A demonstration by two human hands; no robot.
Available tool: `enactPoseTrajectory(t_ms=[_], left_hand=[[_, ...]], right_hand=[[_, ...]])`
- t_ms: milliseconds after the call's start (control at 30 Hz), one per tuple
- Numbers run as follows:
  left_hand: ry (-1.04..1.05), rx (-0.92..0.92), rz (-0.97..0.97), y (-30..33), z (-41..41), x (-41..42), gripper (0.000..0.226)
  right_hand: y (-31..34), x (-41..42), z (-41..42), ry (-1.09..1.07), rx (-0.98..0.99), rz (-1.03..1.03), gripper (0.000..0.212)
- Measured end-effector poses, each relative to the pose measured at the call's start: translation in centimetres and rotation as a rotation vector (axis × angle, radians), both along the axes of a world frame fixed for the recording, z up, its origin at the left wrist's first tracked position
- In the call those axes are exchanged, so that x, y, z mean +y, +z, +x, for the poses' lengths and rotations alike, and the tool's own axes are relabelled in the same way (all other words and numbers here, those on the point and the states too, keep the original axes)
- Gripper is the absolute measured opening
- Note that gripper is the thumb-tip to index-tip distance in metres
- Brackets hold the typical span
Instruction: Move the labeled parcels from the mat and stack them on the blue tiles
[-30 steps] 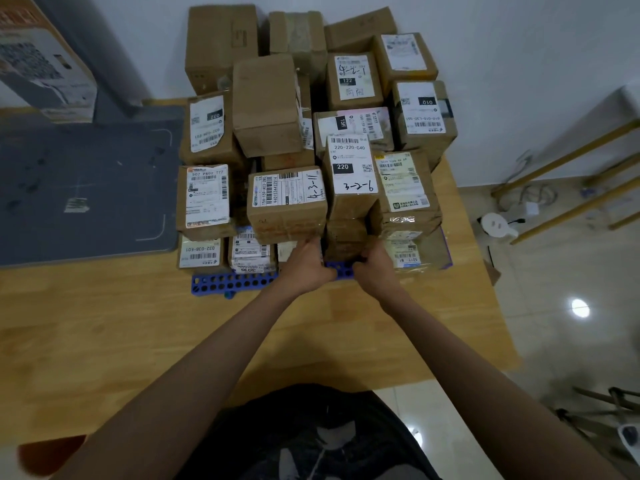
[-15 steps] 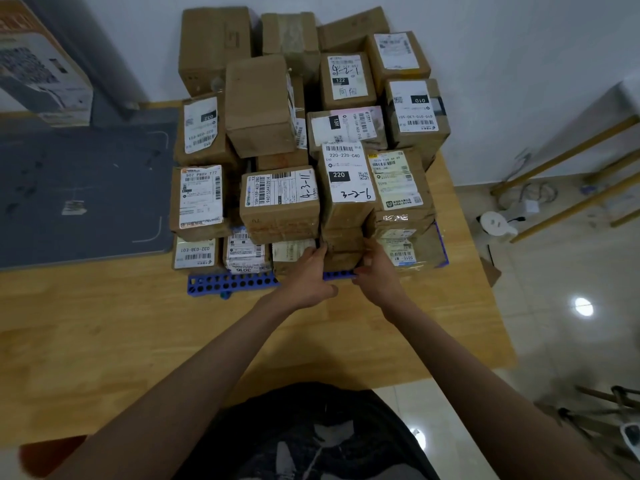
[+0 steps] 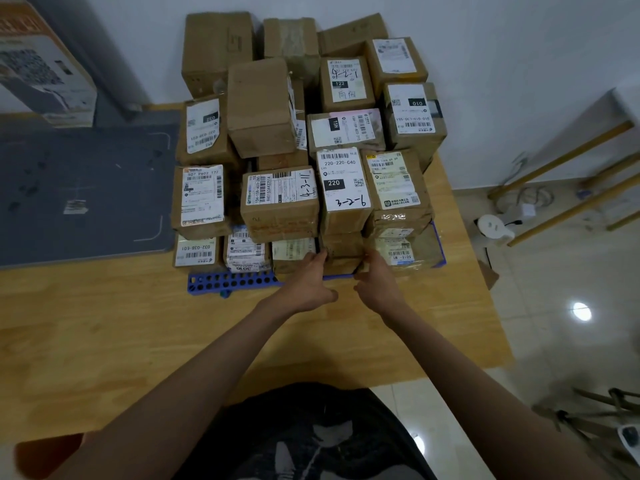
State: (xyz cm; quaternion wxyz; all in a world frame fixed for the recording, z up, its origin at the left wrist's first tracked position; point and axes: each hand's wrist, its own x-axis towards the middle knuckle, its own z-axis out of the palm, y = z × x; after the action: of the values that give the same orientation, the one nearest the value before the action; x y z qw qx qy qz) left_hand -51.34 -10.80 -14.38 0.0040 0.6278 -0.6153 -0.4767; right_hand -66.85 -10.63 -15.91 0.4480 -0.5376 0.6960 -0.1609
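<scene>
Seating a parcel in the front row of the stack

Both hands, left hand [image 3: 309, 282] and right hand [image 3: 375, 282], press loose fingers against the small brown cardboard parcel [image 3: 341, 252] on the blue perforated tiles [image 3: 228, 282]; best pushed squarely under the labelled "220" box [image 3: 343, 188], keeping upper boxes steady.

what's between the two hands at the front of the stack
In the head view, a small brown parcel in the bottom row sits between the left hand and the right hand, fingertips at its two sides.
</scene>
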Motion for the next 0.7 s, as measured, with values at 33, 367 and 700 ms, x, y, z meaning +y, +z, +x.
enactPoseTrajectory(t_ms=[33,367,700], left_hand=[[-0.001,0.000,0.001,0.0,0.0,0.0,0.099],[-0.018,0.050,-0.010,0.2,1.8,0.3,0.096],[0.134,-0.044,-0.076,-0.3,11.1,1.3,0.072]], right_hand=[[0.1,0.0,0.0,0.006,0.004,0.001,0.071],[0.8,1.7,1.6,-0.057,0.104,0.012,0.045],[2.6,0.8,9.6,0.133,-0.023,0.338,0.040]])
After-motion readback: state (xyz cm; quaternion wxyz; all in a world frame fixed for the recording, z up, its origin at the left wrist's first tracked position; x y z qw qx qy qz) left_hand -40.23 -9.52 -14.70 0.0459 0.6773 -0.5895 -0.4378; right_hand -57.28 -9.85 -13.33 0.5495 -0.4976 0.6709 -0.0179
